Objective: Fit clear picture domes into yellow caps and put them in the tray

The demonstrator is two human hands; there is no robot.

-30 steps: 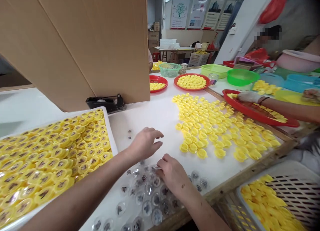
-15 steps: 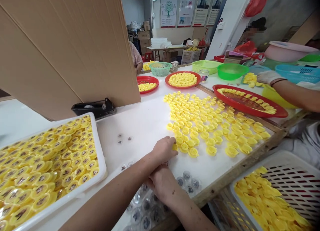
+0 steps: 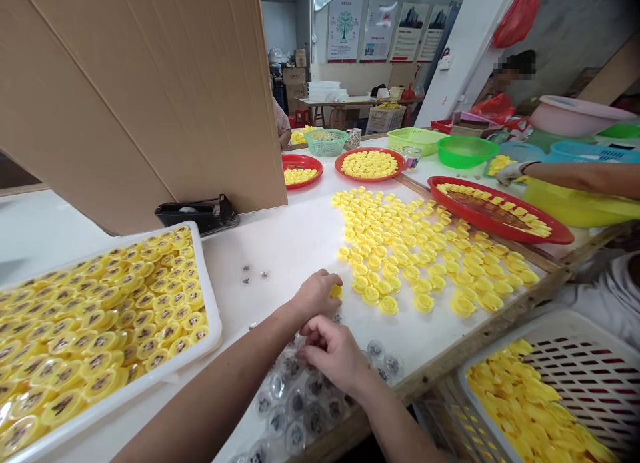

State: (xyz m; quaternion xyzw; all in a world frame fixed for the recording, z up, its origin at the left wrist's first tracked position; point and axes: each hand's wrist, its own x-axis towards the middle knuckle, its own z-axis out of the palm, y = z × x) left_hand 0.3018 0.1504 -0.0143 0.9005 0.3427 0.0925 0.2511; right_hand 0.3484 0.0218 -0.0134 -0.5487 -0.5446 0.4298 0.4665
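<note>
The left hand [image 3: 317, 295] rests over the white table [image 3: 280, 249], its fingers [image 3: 325, 284] pressed together against a yellow cap [image 3: 336, 291]. They touch the cap, but I cannot tell whether they pinch it. The right hand [image 3: 334, 353] sits just below, nearer the person, with its fingers [image 3: 313, 336] loosely spread and curved down over a scatter of clear round capsules [image 3: 295, 403] with dark centres. I cannot tell whether they grip one.

Just beyond the fingers lies a wide spread of loose yellow caps [image 3: 400, 249]. A few small dark pieces [image 3: 253, 273] lie on the table to the left of the fingers, and further left a white tray [image 3: 207, 283] holds rows of yellow caps with dark centres. Well right of the fingers, a white basket [image 3: 565, 323] holds yellow pieces. Further off, a co-worker's gloved hand [image 3: 510, 174] is just past a red tray [image 3: 550, 238] lined with yellow caps.
</note>
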